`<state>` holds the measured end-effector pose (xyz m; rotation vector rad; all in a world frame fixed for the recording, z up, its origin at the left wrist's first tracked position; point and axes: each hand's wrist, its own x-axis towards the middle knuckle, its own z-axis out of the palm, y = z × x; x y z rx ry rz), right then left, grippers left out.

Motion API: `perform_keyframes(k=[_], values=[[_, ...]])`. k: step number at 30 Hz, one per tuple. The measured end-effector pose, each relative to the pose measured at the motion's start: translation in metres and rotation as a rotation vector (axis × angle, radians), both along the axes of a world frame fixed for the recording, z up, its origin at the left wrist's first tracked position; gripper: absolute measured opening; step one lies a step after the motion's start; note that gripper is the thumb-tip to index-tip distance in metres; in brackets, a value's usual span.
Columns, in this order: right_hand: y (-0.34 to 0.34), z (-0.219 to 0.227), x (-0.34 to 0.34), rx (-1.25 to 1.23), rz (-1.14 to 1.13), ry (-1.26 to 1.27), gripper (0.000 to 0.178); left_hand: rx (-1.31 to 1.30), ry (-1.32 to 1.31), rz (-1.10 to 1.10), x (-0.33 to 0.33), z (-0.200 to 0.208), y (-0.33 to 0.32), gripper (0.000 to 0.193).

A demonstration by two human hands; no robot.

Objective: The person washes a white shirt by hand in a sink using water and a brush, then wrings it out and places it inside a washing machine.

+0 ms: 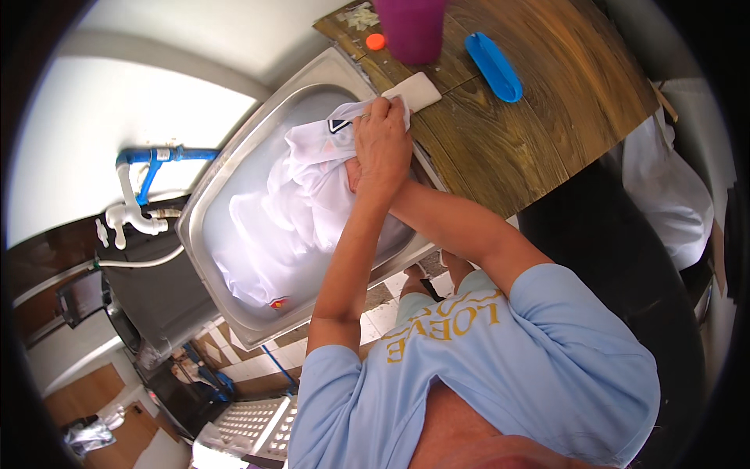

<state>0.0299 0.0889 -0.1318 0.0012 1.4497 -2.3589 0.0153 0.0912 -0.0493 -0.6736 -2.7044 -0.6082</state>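
Note:
A wet white garment with a dark triangular mark and a small red-and-yellow badge lies bunched in a steel sink of cloudy water. My left hand is closed on a gathered part of it at the sink's right rim, fingers curled over the fabric. My right forearm passes beneath my left wrist. Only a bit of my right hand shows against the garment; its fingers are hidden. Just beyond my left fingertips, an off-white rectangular bar rests on the counter's edge.
On the wood-patterned counter stand a purple container, a blue oblong plastic piece, an orange cap and pale scraps. A white tap on blue pipe juts from the wall at left. A perforated white rack stands below.

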Motion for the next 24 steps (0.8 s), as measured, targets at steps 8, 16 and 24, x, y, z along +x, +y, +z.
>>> perform_keyframes(k=[8, 16, 24], values=[[-0.004, -0.011, -0.011, 0.463, 0.038, 0.273, 0.049, -0.277, 0.121, 0.001, -0.005, -0.01, 0.008, 0.018], [-0.024, -0.008, -0.017, 0.755, 0.028, 0.549, 0.048, -0.147, -0.019, -0.024, -0.003, 0.011, -0.008, 0.025], [-0.015, -0.001, -0.031, 0.951, -0.07, 0.622, 0.047, 0.784, -0.323, 0.379, -0.019, 0.032, -0.109, 0.035]])
